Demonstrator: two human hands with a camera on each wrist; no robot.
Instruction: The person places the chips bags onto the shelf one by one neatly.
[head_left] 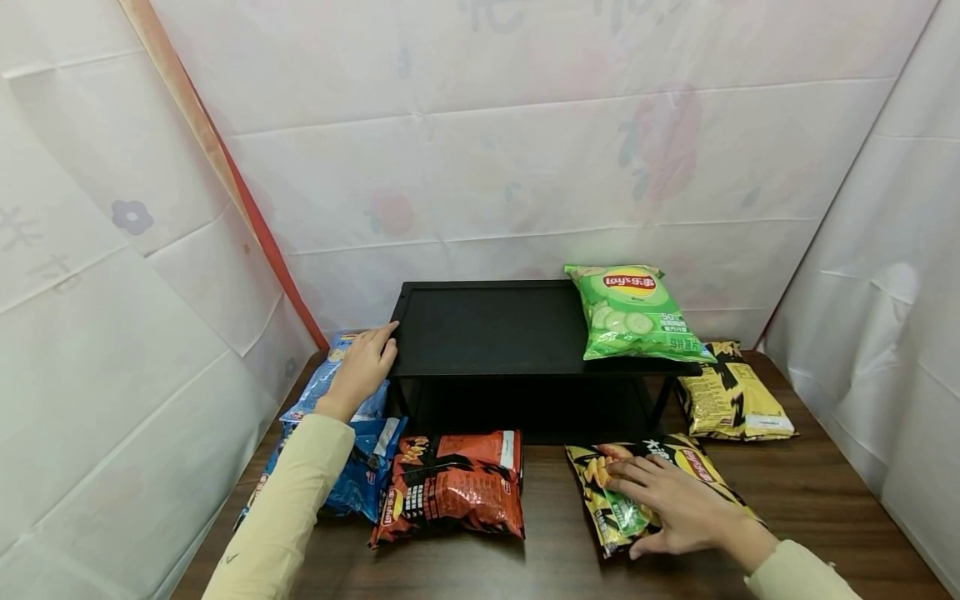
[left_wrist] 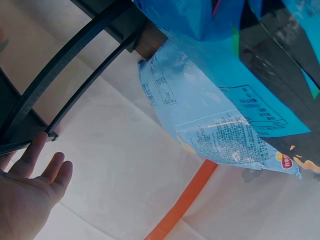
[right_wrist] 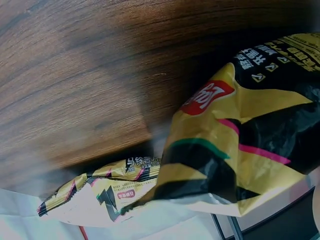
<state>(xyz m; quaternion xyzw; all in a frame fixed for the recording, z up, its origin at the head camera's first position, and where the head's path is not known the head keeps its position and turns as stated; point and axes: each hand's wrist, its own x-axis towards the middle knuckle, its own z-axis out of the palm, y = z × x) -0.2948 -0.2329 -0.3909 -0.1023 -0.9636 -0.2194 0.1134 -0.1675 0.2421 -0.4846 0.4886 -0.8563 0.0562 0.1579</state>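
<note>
My left hand (head_left: 362, 367) touches the left edge of the black shelf (head_left: 487, 329); in the left wrist view the fingers of the hand (left_wrist: 37, 185) are extended against the shelf's corner. My right hand (head_left: 675, 504) lies with spread fingers over a yellow and black chip bag (head_left: 701, 467) in front of the shelf's right side. That bag (right_wrist: 260, 135) fills the right of the right wrist view. On the shelf's right end rests a green chip bag (head_left: 637, 312), partly past the edge.
Left of the shelf are a light blue bag (head_left: 318, 387) and dark blue bags (head_left: 360, 479). A red bag (head_left: 465, 487) lies in front. Another yellow bag (head_left: 738, 396) sits at the right. White curtains (head_left: 525, 167) enclose the wooden table (head_left: 547, 542).
</note>
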